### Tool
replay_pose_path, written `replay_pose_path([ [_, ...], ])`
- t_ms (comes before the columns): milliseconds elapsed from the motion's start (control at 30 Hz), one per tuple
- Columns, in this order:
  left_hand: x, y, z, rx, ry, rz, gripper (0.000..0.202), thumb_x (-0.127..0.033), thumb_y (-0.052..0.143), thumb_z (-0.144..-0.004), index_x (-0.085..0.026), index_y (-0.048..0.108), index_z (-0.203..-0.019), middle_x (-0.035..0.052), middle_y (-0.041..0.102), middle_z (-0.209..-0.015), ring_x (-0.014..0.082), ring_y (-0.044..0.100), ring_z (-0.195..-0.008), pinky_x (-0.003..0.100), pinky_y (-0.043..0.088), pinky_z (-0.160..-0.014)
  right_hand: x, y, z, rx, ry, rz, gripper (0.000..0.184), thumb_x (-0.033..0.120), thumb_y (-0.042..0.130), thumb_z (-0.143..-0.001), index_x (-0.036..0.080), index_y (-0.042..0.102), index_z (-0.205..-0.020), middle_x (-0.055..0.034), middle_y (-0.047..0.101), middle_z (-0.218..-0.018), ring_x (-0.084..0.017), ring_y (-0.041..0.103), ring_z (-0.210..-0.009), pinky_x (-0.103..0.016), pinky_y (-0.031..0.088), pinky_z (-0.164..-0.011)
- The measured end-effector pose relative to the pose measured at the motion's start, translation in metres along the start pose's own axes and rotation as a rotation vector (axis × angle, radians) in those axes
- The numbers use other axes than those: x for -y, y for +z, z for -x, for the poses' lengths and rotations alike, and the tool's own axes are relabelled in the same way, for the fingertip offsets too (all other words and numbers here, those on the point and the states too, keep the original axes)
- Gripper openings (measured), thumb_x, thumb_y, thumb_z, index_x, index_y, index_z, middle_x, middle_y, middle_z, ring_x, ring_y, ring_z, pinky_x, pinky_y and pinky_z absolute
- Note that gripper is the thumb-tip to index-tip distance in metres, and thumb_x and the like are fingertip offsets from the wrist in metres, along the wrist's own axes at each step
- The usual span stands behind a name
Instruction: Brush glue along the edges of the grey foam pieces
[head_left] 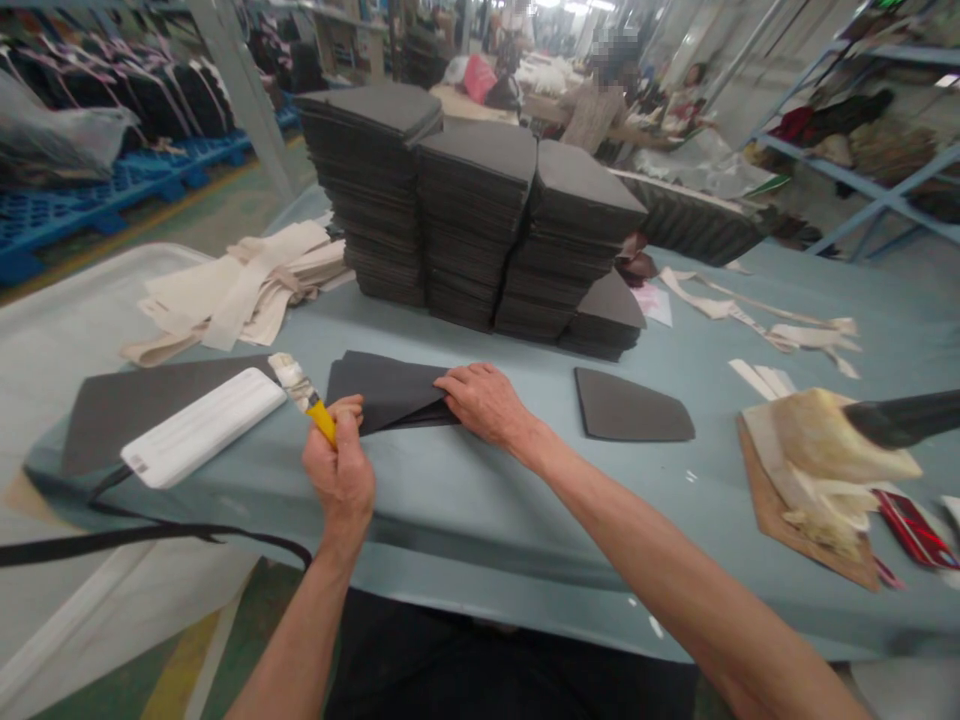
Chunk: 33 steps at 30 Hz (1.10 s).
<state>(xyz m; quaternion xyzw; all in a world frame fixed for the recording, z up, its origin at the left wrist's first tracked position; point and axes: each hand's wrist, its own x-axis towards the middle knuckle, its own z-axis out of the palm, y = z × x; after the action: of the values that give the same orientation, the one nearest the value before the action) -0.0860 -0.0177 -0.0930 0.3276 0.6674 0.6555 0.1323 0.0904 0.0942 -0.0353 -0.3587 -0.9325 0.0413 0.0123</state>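
My left hand (339,470) is closed around the yellow handle of a glue-crusted brush (298,385), its pale bristle end pointing up and away. My right hand (484,400) grips the right end of a dark grey sheet (382,385), the top one of a small fanned pile lying flat on the table. Its fingertips are partly hidden under the palm. Close to my left fingers is the pile's left part. A single dark grey panel (634,405) lies apart, right of my right hand.
Tall stacks of dark panels (480,180) rise behind the pile. Fabric strips (247,290) and a white power-bank-like block (202,428) with a black strap sit left. At right are a glue-covered container (817,440) on a brown board and a red phone-like object (915,525). People work behind.
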Motion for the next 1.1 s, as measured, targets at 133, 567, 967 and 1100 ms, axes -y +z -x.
replay_pose_path([
  [133,0.0,0.0,-0.001,-0.018,0.007,0.01,0.038,-0.052,0.052,-0.099,-0.019,0.071,-0.098,0.0124,0.078,-0.114,0.023,0.074,-0.107,0.037,0.058,-0.101,-0.002,-0.001,0.005,-0.014,0.006,-0.044,0.034,0.023,0.048,-0.112,0.02,0.074,-0.134,-0.0094,0.076,-0.137,-0.026,0.067,-0.125,-0.038,0.043,-0.11],
  [567,0.006,0.0,-0.002,-0.002,0.029,0.033,0.044,-0.053,0.047,-0.102,-0.017,0.072,-0.102,0.0111,0.077,-0.106,0.0221,0.076,-0.1,0.037,0.063,-0.095,-0.004,-0.013,0.034,-0.174,0.044,-0.095,0.044,0.007,0.045,-0.104,0.021,0.075,-0.133,-0.0086,0.077,-0.137,-0.026,0.067,-0.126,-0.042,0.046,-0.113],
  [967,-0.005,-0.003,-0.01,0.166,0.127,-0.29,0.044,-0.047,0.048,-0.097,-0.016,0.08,-0.094,0.0098,0.081,-0.1,0.0254,0.07,-0.091,0.039,0.056,-0.09,-0.048,0.012,0.185,-0.191,0.271,-0.012,0.043,0.007,0.047,-0.105,0.023,0.08,-0.127,-0.0088,0.078,-0.137,-0.024,0.069,-0.124,-0.043,0.053,-0.116],
  [1100,-0.008,-0.003,-0.013,0.163,0.129,-0.362,0.039,-0.044,0.05,-0.093,-0.021,0.08,-0.091,0.0062,0.078,-0.091,0.0258,0.068,-0.084,0.039,0.054,-0.084,-0.052,0.018,0.204,-0.223,0.271,0.016,0.041,0.008,0.048,-0.106,0.02,0.08,-0.128,-0.0089,0.078,-0.137,-0.025,0.07,-0.124,-0.041,0.054,-0.114],
])
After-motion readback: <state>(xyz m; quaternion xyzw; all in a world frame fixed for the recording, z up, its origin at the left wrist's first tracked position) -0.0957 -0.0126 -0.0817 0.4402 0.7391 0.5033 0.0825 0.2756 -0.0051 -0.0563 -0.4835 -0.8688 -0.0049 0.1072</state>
